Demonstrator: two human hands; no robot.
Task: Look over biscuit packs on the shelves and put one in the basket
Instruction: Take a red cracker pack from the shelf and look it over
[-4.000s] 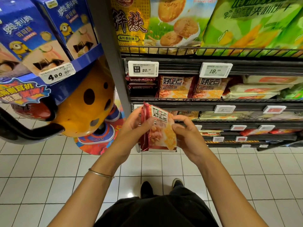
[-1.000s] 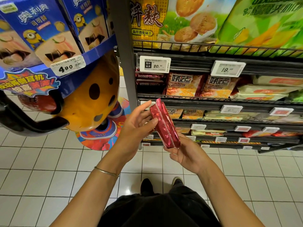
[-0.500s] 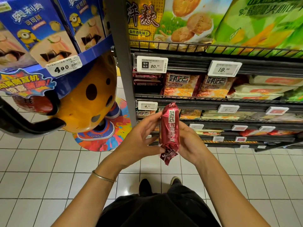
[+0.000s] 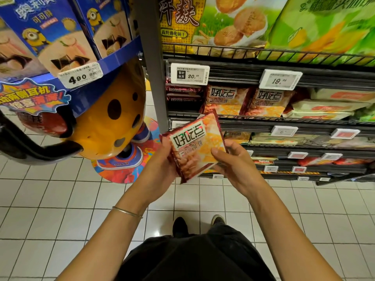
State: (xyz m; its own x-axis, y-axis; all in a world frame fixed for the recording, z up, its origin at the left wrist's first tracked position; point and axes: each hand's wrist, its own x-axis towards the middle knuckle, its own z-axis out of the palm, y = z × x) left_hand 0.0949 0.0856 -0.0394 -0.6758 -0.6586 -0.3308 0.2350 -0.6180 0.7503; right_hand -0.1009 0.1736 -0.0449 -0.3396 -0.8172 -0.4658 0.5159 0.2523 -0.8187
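A red and orange biscuit pack (image 4: 194, 145) with white Chinese lettering is held between both hands in front of the shelves, its printed front turned toward me. My left hand (image 4: 160, 167) grips its left edge, thumb on the front. My right hand (image 4: 235, 163) grips the lower right corner, thumb across the front. Matching packs (image 4: 243, 102) stand on the shelf (image 4: 284, 120) just above. No basket is in view.
A grey shelf upright (image 4: 154, 67) rises left of the pack. A blue display stand (image 4: 60, 37) with boxed biscuits and a yellow spotted figure (image 4: 109, 118) fills the left. Large biscuit bags (image 4: 233, 21) sit on the top shelf. White tiled floor (image 4: 60, 199) lies below.
The pack has been turned from its narrow red side to its front face. Both hands shifted up and right with it.
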